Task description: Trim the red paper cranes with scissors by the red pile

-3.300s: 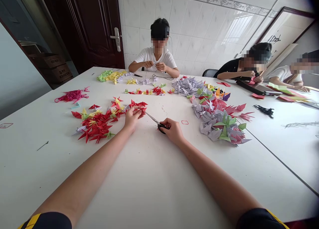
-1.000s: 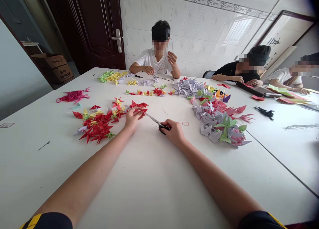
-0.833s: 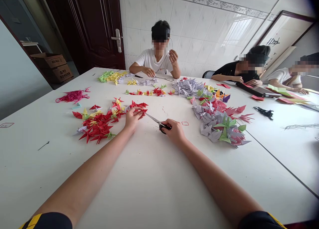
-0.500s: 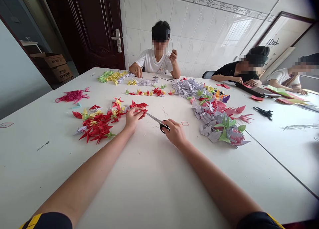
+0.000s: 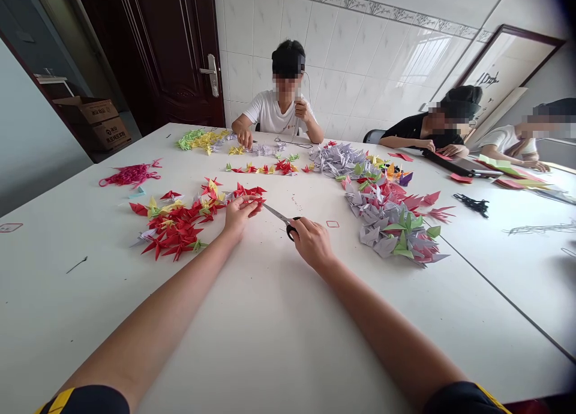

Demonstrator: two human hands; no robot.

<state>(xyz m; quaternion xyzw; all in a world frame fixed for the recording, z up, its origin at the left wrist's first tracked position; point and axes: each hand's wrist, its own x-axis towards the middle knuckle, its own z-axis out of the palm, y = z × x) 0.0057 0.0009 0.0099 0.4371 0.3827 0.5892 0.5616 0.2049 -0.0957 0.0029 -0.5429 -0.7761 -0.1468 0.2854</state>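
Observation:
My left hand pinches a red paper crane at the right end of a string of red and yellow cranes lying on the white table. My right hand grips black-handled scissors. Their blades point left toward the crane, with the tips just short of my left fingers.
A heap of lilac, pink and green cranes lies to the right. Pink string lies far left, a thin needle near the left edge. A person in white sits opposite beside more crane strings; two more people work at the right.
My hands have barely moved; the scissors shifted slightly left toward the crane. The person opposite lowered one raised hand and reached the other to the cranes on the table.

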